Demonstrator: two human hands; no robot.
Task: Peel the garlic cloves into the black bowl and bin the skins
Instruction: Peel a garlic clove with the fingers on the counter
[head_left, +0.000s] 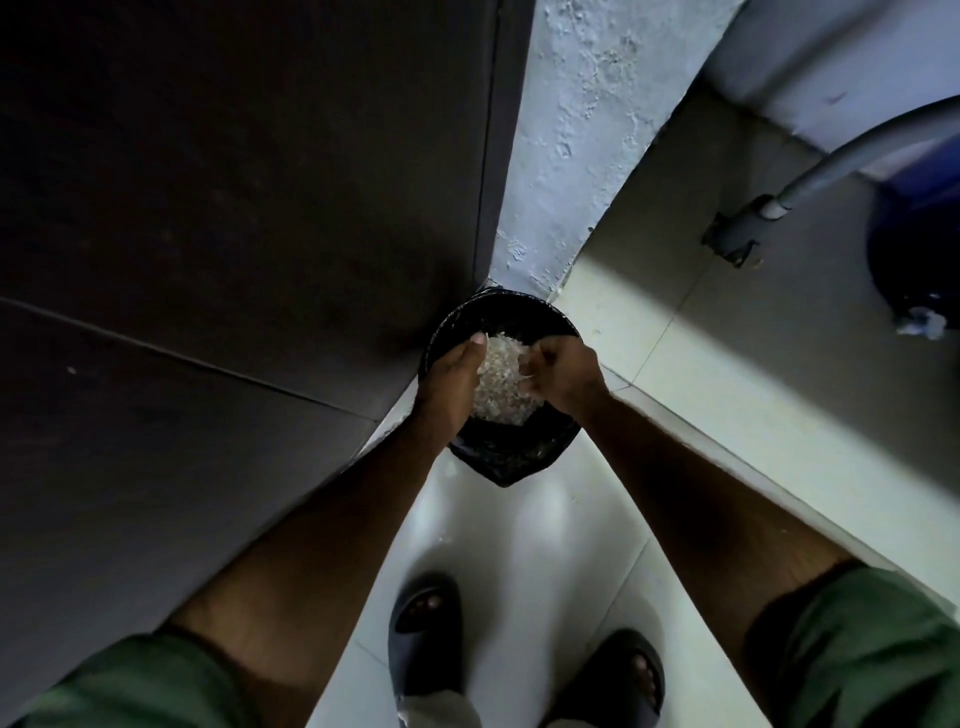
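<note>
A dark cabinet panel fills the left side, its corner meeting the pale wall. At the foot of that corner, on the tiled floor, stands a bin lined with a black bag. Over its opening the left hand is held flat and upright, fingers straight, pressing against the side of a heap of papery garlic skins. The right hand closes in from the other side with fingers curled into the skins, so the heap is cupped between both hands above the bin. Farther right, a grey pipe runs past a blue container. Two dark sandals stand on the floor below the bin.
</note>
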